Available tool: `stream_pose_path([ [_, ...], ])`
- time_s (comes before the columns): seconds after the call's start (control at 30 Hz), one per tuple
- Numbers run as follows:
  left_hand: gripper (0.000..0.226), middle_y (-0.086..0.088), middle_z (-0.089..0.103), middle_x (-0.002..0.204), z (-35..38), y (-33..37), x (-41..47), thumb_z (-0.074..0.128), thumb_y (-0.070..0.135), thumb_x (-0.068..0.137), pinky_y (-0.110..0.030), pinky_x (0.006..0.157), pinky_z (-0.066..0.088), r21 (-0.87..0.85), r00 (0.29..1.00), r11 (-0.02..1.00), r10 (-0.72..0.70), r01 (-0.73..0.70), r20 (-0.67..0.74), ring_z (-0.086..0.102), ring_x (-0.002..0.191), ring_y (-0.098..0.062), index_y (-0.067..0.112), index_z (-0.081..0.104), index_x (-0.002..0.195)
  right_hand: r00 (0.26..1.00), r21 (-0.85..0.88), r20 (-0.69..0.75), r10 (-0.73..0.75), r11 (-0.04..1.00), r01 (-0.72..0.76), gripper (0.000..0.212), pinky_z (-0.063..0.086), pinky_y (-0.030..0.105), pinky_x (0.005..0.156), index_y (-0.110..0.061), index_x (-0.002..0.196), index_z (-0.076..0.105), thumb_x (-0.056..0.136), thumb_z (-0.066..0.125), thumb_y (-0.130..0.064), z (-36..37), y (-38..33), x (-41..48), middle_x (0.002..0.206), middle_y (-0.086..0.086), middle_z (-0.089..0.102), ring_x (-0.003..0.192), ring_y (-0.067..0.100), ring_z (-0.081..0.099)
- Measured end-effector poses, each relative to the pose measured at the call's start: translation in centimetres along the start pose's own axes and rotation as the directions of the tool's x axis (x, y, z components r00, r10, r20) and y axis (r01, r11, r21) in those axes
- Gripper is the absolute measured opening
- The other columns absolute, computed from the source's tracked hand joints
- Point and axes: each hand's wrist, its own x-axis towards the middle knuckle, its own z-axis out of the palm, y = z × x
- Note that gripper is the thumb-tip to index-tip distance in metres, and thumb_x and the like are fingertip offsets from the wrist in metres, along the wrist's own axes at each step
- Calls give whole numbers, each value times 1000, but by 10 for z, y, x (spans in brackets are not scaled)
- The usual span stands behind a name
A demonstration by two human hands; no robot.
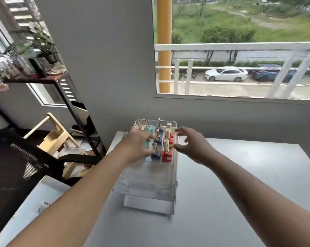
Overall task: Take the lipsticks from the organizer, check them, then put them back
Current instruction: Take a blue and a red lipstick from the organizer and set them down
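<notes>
Lipsticks (166,148) upright, close-packed in far half of clear organizer (147,189), toward counter's (239,175) far left corner. Left hand (138,143) curled in against teal lipstick (149,132), grip hidden; right hand (191,145) spread, empty, just beside right wall. Likely risk: toppling neighbours when lifting one. White tray (43,193) off near left edge; black shelf (75,111), window (239,50) beyond.

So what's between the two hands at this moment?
In the head view, the blue-based lipsticks and red-based lipsticks stand upright in the clear organizer between the left hand and the right hand.
</notes>
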Motion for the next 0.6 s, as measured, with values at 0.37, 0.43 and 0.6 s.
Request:
stream_pose_path([
  [0.37, 42, -10, 44, 123, 18, -14, 25, 76, 47, 74, -40, 104, 32, 240, 993, 964, 98, -112, 70, 33, 122, -36, 34, 59, 110, 988, -191, 26, 153, 971, -146, 47, 38, 31, 95, -22, 124, 60, 80, 74, -29, 39, -1, 11, 124, 7, 52, 119, 25, 41],
  [0.43, 40, -10, 44, 121, 18, -15, 29, 75, 49, 74, -40, 106, 30, 269, 990, 954, 111, -132, 91, 33, 121, -35, 33, 61, 108, 982, -263, 38, 186, 950, -169, 47, 36, 31, 94, -23, 123, 60, 80, 73, -34, 44, -3, 16, 124, 7, 48, 120, 27, 37],
  [0.6, 39, -9, 44, 126, 21, -13, 39, 74, 52, 74, -43, 105, 30, 307, 977, 943, 71, -131, 201, 27, 128, -37, 34, 61, 105, 971, -404, 40, 234, 893, -198, 49, 44, 41, 96, -20, 118, 61, 77, 72, -44, 55, -6, 20, 132, 10, 40, 122, 30, 32],
])
